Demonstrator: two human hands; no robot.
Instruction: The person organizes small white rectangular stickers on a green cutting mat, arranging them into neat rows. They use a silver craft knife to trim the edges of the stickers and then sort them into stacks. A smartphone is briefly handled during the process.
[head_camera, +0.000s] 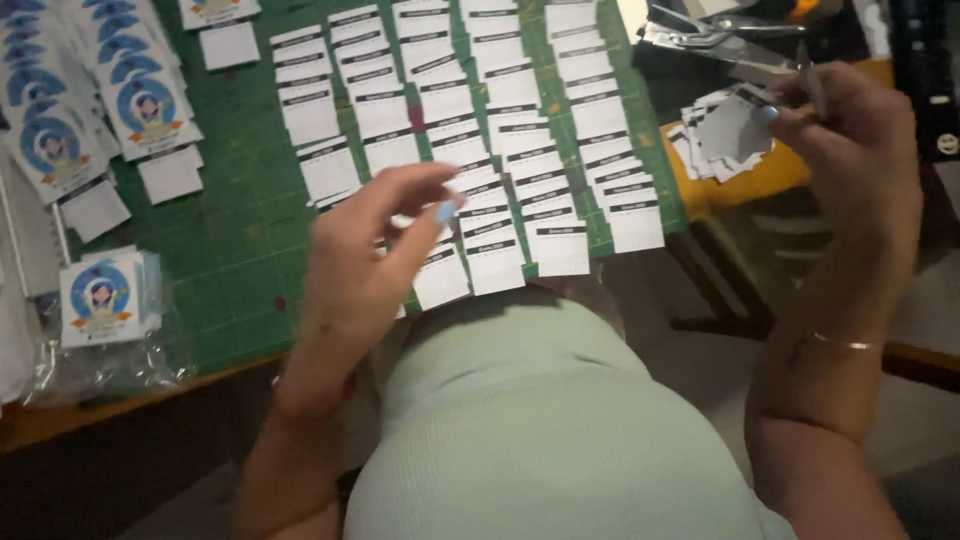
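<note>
1. The left hand hovers over the near rows of small white cards. Its fingers are spread apart and bent a little. They hold nothing that can be seen.
2. The white cards lie in neat rows on a green cutting mat. Each card has a dark strip along its top edge. The rows run from the far side of the mat to its near edge.
3. The right hand is up on the right side, well apart from the left hand. Its fingers pinch together on a thin dark thing. It is too blurry to tell what that thing is.
4. Just beside the right hand is a loose pile of cards. It sits on an orange bit of the tabletop.
5. On the far right lies a shiny metal tool.
6. On the left of the mat lie cards with blue round pictures.
7. Near the left edge, a small stack of those blue picture cards sits on a clear plastic bag.
8. A thin bracelet goes around the right wrist.
9. The person wears a light green top.
</note>
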